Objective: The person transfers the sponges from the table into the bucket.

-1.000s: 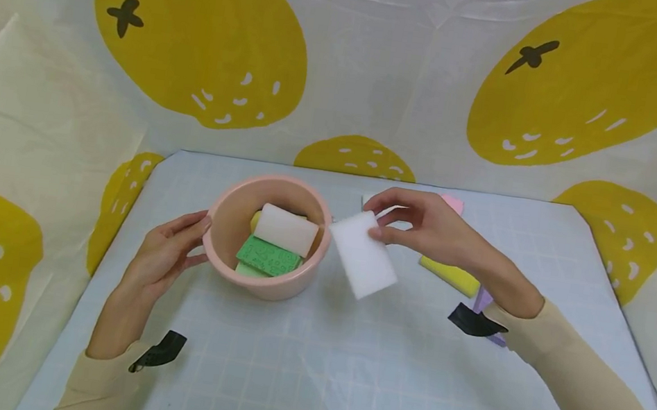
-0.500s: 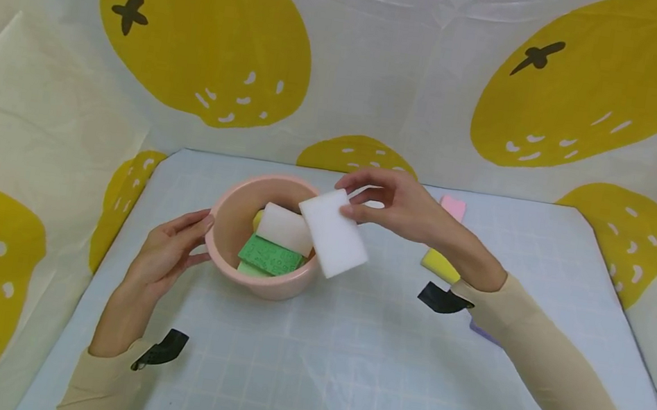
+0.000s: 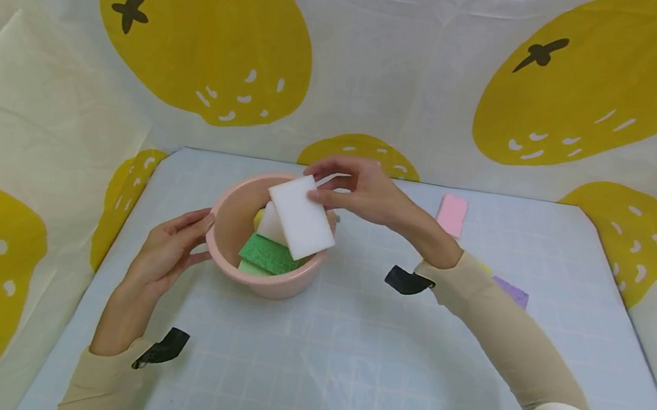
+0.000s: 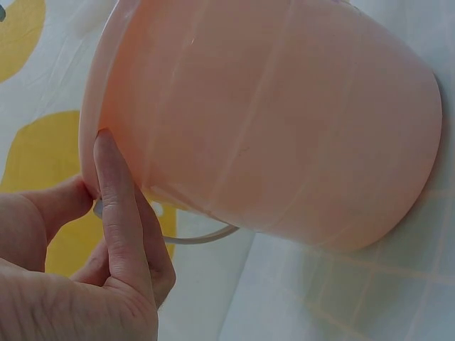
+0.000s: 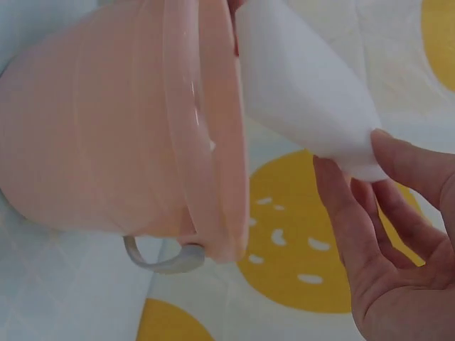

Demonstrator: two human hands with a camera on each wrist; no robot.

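A pink bucket (image 3: 282, 288) stands at the left of the table with its mouth up. My left hand (image 3: 160, 255) pinches its left rim between thumb and fingers, as the left wrist view of the bucket wall (image 4: 270, 106) shows. In my right hand (image 3: 362, 192) a white sponge (image 3: 304, 219) is pinched at its upper corner. It hangs tilted over the bucket's opening, above the rim in the right wrist view. Inside lie a green sponge (image 3: 267, 252), a lighter green piece (image 3: 252, 268), another white sponge (image 3: 270, 223) and something yellow, partly hidden.
A pink sponge (image 3: 452, 215) lies toward the back right of the table. Nearer, a purple sponge (image 3: 512, 292) shows beside the right sleeve, which mostly covers a yellow one. The bucket's grey handle (image 5: 163, 263) hangs at its side. A lemon-print cloth surrounds the table.
My right hand has carried the white sponge leftward, from beside the bucket to over its opening. The arm now covers most of the yellow sponge. My left hand stays on the rim.
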